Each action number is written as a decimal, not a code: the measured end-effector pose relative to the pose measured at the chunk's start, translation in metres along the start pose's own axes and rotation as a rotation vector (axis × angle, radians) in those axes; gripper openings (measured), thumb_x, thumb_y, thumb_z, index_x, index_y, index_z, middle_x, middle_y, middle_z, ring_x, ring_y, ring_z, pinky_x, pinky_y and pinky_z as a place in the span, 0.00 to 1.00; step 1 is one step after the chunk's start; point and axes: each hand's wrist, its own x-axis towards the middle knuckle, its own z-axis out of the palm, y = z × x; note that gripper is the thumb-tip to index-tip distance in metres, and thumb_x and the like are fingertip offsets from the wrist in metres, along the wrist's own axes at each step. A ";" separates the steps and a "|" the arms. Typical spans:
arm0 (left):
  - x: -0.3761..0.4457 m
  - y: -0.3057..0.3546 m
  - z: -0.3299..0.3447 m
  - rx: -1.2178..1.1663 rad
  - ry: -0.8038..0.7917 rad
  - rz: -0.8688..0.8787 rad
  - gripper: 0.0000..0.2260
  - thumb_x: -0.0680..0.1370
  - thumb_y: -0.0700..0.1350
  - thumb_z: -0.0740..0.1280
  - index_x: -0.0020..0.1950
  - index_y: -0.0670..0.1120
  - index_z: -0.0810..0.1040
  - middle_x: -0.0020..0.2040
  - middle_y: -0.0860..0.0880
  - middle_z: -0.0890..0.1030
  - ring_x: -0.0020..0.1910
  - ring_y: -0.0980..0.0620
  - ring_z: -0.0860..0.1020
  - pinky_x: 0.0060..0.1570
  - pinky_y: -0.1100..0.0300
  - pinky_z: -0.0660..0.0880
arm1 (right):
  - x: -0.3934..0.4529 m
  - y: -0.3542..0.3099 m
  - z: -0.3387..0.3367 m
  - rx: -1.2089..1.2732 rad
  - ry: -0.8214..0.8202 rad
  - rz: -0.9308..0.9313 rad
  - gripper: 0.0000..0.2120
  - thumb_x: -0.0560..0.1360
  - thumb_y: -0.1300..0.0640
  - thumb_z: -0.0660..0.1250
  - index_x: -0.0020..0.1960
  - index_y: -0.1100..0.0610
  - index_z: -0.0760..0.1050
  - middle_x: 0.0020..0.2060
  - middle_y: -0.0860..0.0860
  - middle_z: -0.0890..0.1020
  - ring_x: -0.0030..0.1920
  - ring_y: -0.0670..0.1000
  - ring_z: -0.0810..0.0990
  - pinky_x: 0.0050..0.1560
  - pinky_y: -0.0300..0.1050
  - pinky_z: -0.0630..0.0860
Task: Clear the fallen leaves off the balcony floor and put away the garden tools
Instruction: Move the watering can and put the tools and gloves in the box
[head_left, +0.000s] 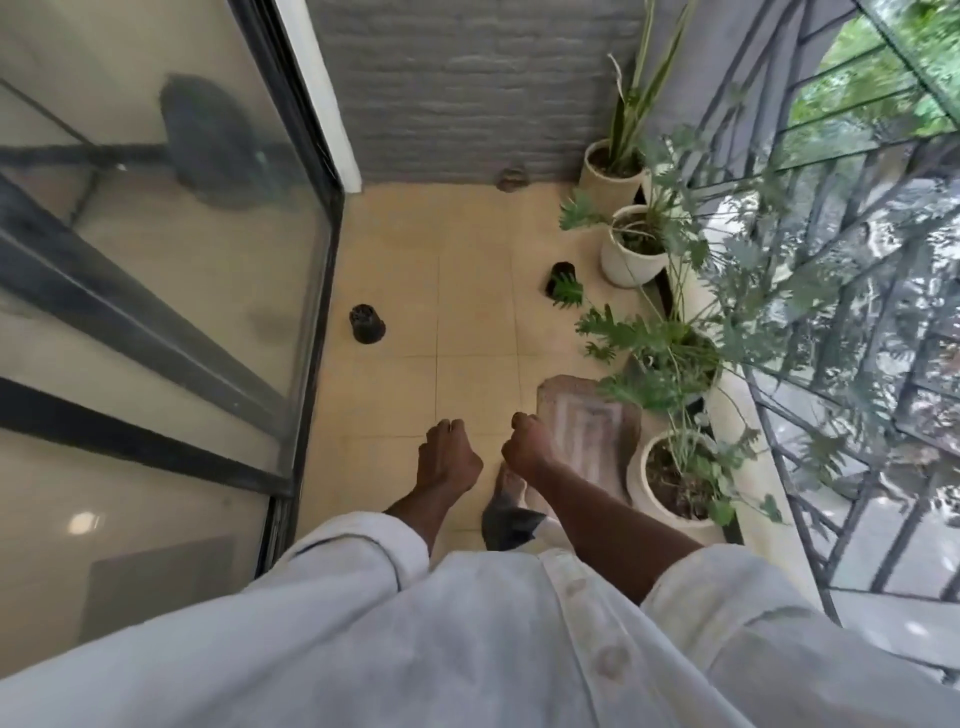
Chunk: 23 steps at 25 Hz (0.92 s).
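Beige floor tiles (467, 291) lie below both loosely curled, unladen hands (447, 457).

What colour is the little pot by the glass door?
Black little pot, seen in the head view.

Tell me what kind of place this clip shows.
Most likely a home balcony: a tiled floor runs between a sliding glass door and a metal railing, with potted plants lined along the railing side.

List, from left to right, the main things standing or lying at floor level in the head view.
Glass sliding door → black pot by the door → tipped black pot with a green leaf → striped mat → white potted plants → metal railing.
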 end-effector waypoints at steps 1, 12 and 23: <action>0.022 0.001 -0.010 -0.011 0.005 -0.019 0.19 0.75 0.40 0.64 0.67 0.42 0.71 0.65 0.43 0.73 0.65 0.44 0.71 0.59 0.51 0.72 | 0.022 -0.009 -0.011 0.004 0.003 -0.003 0.06 0.72 0.66 0.61 0.49 0.61 0.72 0.51 0.62 0.78 0.52 0.61 0.78 0.43 0.47 0.72; 0.241 0.005 -0.142 -0.139 0.049 -0.189 0.22 0.76 0.41 0.64 0.70 0.42 0.68 0.69 0.43 0.70 0.67 0.43 0.69 0.61 0.50 0.69 | 0.231 -0.133 -0.109 -0.052 -0.062 -0.109 0.13 0.74 0.64 0.60 0.58 0.64 0.73 0.58 0.61 0.78 0.57 0.62 0.79 0.50 0.47 0.76; 0.509 -0.113 -0.230 -0.283 -0.149 -0.438 0.27 0.77 0.48 0.64 0.74 0.42 0.64 0.71 0.41 0.68 0.68 0.40 0.68 0.63 0.46 0.70 | 0.489 -0.289 -0.112 -0.087 -0.245 -0.051 0.14 0.74 0.60 0.63 0.59 0.63 0.73 0.58 0.62 0.78 0.58 0.63 0.78 0.52 0.48 0.75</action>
